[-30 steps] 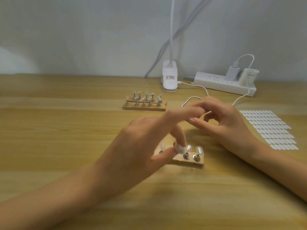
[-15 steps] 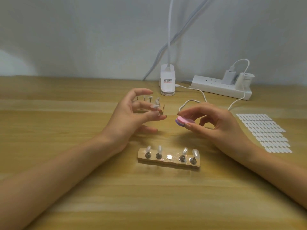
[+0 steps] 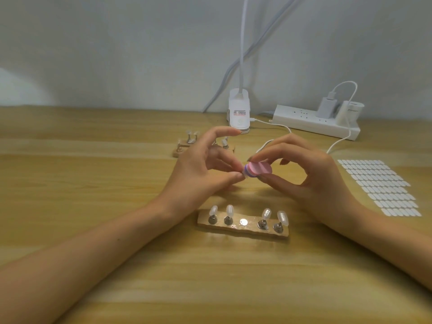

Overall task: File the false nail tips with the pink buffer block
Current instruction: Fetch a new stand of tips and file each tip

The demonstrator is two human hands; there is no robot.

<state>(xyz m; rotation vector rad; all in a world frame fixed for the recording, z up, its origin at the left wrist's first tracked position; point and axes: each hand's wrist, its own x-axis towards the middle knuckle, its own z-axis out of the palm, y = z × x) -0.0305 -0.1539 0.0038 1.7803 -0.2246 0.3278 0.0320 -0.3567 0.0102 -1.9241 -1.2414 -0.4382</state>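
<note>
My right hand [image 3: 313, 174] pinches the pink buffer block [image 3: 260, 171] between thumb and fingers above the table. My left hand [image 3: 201, 171] pinches a small clear false nail tip [image 3: 244, 176] between thumb and middle finger, its end touching the buffer's left edge; the index finger is raised. Below the hands lies a wooden holder [image 3: 243, 228] with several nail tips standing on metal pegs and one bare peg spot in the middle.
A second wooden holder with nail tips [image 3: 184, 146] sits behind my left hand, partly hidden. A sheet of white oval stickers [image 3: 378, 185] lies at the right. A lamp clamp base [image 3: 239, 113], a power strip [image 3: 315, 123] and white cables stand along the wall.
My left hand took a nail tip off the near holder's middle peg, lifted it, and has now brought it against the buffer. My right hand raised the buffer slightly.
</note>
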